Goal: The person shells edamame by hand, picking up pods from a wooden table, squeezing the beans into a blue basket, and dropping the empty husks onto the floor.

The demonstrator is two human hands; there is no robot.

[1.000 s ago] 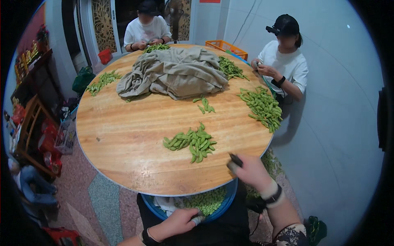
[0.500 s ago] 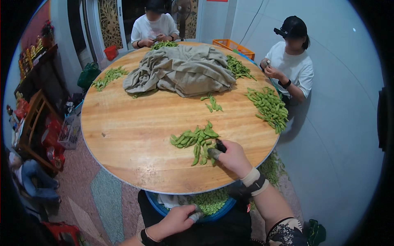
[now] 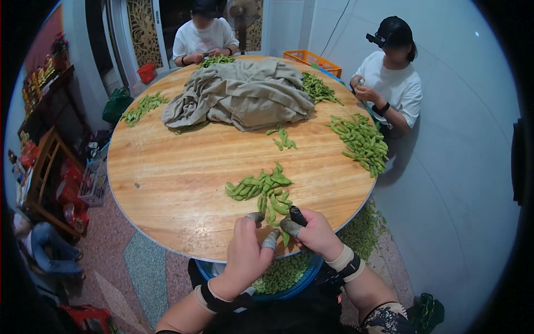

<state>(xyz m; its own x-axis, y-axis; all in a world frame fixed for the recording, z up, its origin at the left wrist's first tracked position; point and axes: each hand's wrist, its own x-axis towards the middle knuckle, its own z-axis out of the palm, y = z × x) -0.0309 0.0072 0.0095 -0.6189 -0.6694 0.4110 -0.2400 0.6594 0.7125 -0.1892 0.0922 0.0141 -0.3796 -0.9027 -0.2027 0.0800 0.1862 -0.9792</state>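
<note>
A small heap of green bean pods (image 3: 261, 189) lies on the round wooden table (image 3: 183, 183) just beyond my hands. My left hand (image 3: 247, 253) and my right hand (image 3: 311, 234) meet at the table's near edge, fingertips covered in grey finger guards. Between them they pinch one green pod (image 3: 285, 236). My right hand also carries a small dark tool by the thumb. Under the table edge, a blue basin (image 3: 289, 275) holds green shelled pieces.
A crumpled grey-beige cloth (image 3: 239, 94) covers the far middle of the table. More pod heaps lie at the right (image 3: 361, 142), far right (image 3: 317, 89), far left (image 3: 142, 106) and centre (image 3: 283, 138). Two other people sit at the far side and right side. An orange crate (image 3: 311, 58) stands behind.
My right hand drew back from the pod heap to the table edge with a pod. My left hand rose from the basin to meet it.
</note>
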